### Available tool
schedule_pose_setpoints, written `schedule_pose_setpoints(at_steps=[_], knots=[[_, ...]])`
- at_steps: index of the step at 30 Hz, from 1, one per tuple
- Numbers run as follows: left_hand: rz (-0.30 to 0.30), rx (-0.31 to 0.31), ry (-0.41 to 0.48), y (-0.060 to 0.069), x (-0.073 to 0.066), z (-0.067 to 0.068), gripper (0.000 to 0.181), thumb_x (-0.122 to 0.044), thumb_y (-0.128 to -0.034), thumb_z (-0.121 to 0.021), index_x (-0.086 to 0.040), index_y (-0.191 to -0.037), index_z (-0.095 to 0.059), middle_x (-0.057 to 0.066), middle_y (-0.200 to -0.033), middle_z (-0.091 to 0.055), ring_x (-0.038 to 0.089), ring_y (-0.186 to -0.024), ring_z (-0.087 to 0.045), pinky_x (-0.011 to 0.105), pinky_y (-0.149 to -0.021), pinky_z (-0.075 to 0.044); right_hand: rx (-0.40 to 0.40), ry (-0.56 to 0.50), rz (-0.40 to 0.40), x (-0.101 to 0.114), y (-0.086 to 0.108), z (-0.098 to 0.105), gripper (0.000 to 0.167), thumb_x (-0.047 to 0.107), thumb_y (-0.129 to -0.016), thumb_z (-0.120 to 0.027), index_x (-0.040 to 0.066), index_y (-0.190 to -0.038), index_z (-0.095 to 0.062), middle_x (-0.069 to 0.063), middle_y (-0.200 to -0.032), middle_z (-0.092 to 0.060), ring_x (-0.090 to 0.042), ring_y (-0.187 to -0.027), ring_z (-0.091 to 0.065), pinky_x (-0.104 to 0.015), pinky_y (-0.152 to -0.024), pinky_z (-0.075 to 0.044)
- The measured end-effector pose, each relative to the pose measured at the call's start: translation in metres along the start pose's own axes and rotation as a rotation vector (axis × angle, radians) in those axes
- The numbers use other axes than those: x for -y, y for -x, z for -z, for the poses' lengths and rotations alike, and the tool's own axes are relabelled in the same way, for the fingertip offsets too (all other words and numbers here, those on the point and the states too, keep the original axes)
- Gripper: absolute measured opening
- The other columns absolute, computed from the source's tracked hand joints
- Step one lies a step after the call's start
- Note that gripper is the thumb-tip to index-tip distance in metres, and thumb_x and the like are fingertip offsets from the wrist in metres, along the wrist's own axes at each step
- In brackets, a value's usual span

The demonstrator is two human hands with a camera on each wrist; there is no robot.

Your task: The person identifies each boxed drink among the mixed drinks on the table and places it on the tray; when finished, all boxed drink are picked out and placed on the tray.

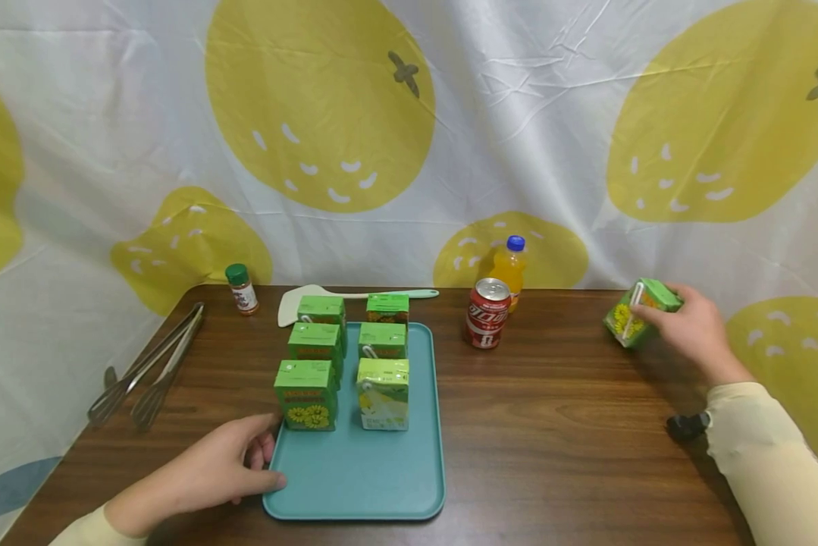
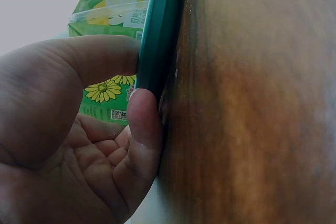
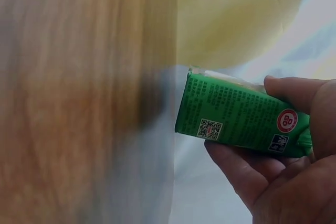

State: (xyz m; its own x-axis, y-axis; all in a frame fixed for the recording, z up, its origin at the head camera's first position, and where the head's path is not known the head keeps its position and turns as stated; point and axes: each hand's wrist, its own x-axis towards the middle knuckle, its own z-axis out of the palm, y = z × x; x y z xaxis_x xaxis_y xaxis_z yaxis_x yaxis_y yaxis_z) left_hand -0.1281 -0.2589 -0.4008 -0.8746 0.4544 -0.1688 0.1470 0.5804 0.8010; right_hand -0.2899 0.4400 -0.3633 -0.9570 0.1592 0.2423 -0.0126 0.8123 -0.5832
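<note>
At the right of the head view, my right hand (image 1: 698,334) holds a green drink carton (image 1: 644,312) with yellow flowers and a white straw on its side. The carton is tilted, above the table in the right wrist view, thumb on one side and fingers on the other. My left hand (image 1: 211,464) grips the near left rim of a teal tray (image 1: 354,481), thumb and a fingertip against the edge. Several cartons stand on the tray in two columns, including a green flowered carton (image 1: 306,398) and a paler yellow-green carton (image 1: 384,398) in front.
Right of the tray stand a red soda can (image 1: 487,315) and an orange drink bottle (image 1: 509,267). Behind it lies a spatula (image 1: 299,303). To the left are a green-capped spice jar (image 1: 242,290) and metal tongs (image 1: 156,360). A fruit-patterned curtain (image 1: 518,136) hangs behind the table.
</note>
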Motion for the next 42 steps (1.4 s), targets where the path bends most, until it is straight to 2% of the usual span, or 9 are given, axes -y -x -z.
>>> schedule_pose_setpoints(at_steps=[7, 12, 17, 22, 25, 30, 35, 42], knots=[[0.001, 0.001, 0.001, 0.0, 0.0, 0.0, 0.043, -0.022, -0.0916, -0.092, -0.001, -0.112, -0.06, 0.005, -0.087, -0.062, 0.014, -0.064, -0.061, 0.033, -0.045, -0.057, -0.019, -0.046, 0.005, 0.017, 0.002, 0.003, 0.09, 0.055, -0.103, -0.077, -0.008, -0.16, -0.049, -0.03, -0.13, -0.066, -0.026, -0.097, -0.06, -0.023, -0.071, -0.049], [-0.008, -0.001, 0.0, 0.0, 0.001, 0.0, 0.044, -0.022, -0.0916, -0.092, 0.0, -0.113, -0.06, 0.005, -0.087, -0.062, 0.014, -0.065, -0.061, 0.033, -0.045, -0.057, -0.021, -0.079, 0.028, 0.038, 0.007, 0.005, 0.088, 0.052, -0.102, -0.079, -0.006, -0.161, -0.049, -0.025, -0.123, -0.067, -0.013, -0.087, -0.06, -0.021, -0.066, -0.051], [-0.009, -0.001, 0.004, 0.0, 0.001, 0.0, 0.047, -0.022, -0.0916, -0.092, 0.002, -0.117, -0.06, 0.006, -0.089, -0.062, 0.014, -0.066, -0.062, 0.034, -0.045, -0.057, -0.015, -0.131, 0.069, 0.062, 0.015, 0.005, 0.084, 0.048, -0.101, -0.082, -0.002, -0.161, -0.052, -0.012, -0.112, -0.069, -0.006, -0.082, -0.061, -0.021, -0.063, -0.054], [-0.005, 0.001, 0.008, 0.0, 0.001, 0.0, 0.047, -0.021, -0.0916, -0.092, 0.002, -0.117, -0.06, 0.006, -0.089, -0.062, 0.015, -0.066, -0.061, 0.034, -0.045, -0.057, -0.003, -0.178, 0.122, 0.087, 0.026, 0.003, 0.077, 0.042, -0.099, -0.087, 0.005, -0.159, -0.057, 0.001, -0.103, -0.069, -0.007, -0.082, -0.062, -0.022, -0.062, -0.055], [-0.003, 0.002, 0.01, 0.0, 0.0, 0.0, 0.046, -0.021, -0.0916, -0.092, 0.001, -0.116, -0.06, 0.006, -0.089, -0.062, 0.015, -0.065, -0.061, 0.033, -0.045, -0.057, 0.008, -0.184, 0.157, 0.099, 0.032, 0.0, 0.074, 0.039, -0.098, -0.088, 0.007, -0.158, -0.059, -0.002, -0.104, -0.071, -0.008, -0.081, -0.062, -0.024, -0.061, -0.054], [0.004, 0.007, 0.013, -0.001, 0.001, 0.0, 0.043, -0.021, -0.0917, -0.092, 0.0, -0.113, -0.06, 0.006, -0.087, -0.062, 0.015, -0.064, -0.061, 0.033, -0.045, -0.057, 0.052, -0.176, 0.193, 0.117, 0.044, -0.007, 0.075, 0.036, -0.099, -0.088, 0.009, -0.161, -0.056, -0.016, -0.114, -0.072, -0.011, -0.081, -0.064, -0.026, -0.061, -0.055], [0.014, 0.009, 0.016, -0.001, 0.0, 0.0, 0.043, -0.021, -0.0915, -0.092, -0.001, -0.113, -0.06, 0.006, -0.088, -0.062, 0.015, -0.065, -0.062, 0.033, -0.045, -0.057, 0.078, -0.153, 0.236, 0.134, 0.055, -0.016, 0.073, 0.037, -0.098, -0.089, 0.013, -0.159, -0.058, -0.014, -0.113, -0.07, -0.016, -0.08, -0.064, -0.029, -0.062, -0.054], [0.005, 0.008, 0.011, 0.0, 0.001, 0.0, 0.044, -0.021, -0.0914, -0.092, -0.001, -0.114, -0.06, 0.005, -0.088, -0.062, 0.014, -0.066, -0.061, 0.032, -0.045, -0.056, 0.104, -0.182, 0.32, 0.153, 0.071, -0.027, 0.07, 0.031, -0.096, -0.091, 0.014, -0.157, -0.061, -0.012, -0.108, -0.074, -0.015, -0.079, -0.067, -0.027, -0.062, -0.056]])
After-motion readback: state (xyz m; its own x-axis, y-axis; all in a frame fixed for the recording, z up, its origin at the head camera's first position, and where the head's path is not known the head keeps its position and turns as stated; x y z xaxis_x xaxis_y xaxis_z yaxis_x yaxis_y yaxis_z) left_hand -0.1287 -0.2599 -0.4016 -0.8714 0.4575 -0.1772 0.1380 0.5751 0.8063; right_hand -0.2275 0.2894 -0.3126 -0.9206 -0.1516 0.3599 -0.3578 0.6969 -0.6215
